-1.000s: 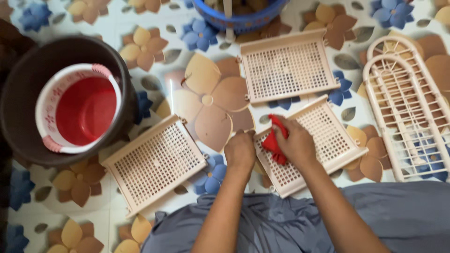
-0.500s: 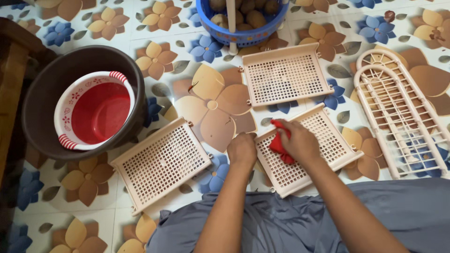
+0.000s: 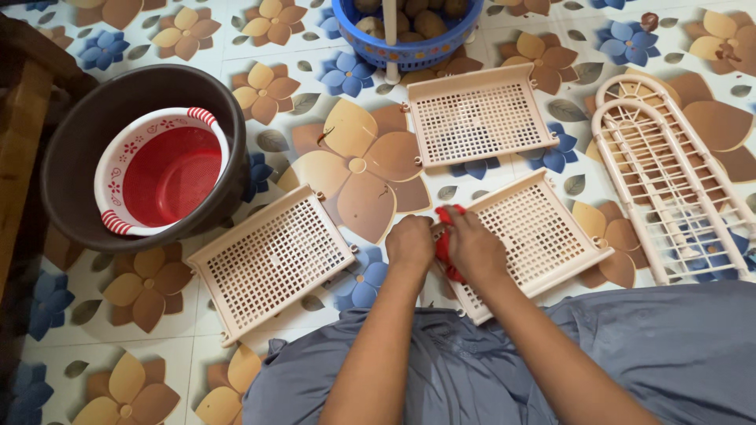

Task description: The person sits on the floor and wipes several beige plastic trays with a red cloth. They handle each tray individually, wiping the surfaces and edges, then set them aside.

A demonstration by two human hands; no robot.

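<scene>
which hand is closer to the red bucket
Left. The left hand grips the tray's corner, nearer the red bucket; the right hand, holding the red cloth, sits farther right.

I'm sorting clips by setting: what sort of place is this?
Probably a home floor used for chores: flower-patterned floor tiles, a red bucket inside a dark tub, and a blue basket of what look like potatoes beside pale plastic rack shelves.

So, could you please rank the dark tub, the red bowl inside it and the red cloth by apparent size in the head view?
1. Dark tub
2. Red bowl
3. Red cloth, partly hidden by the right hand, yet clearly smallest.
</scene>
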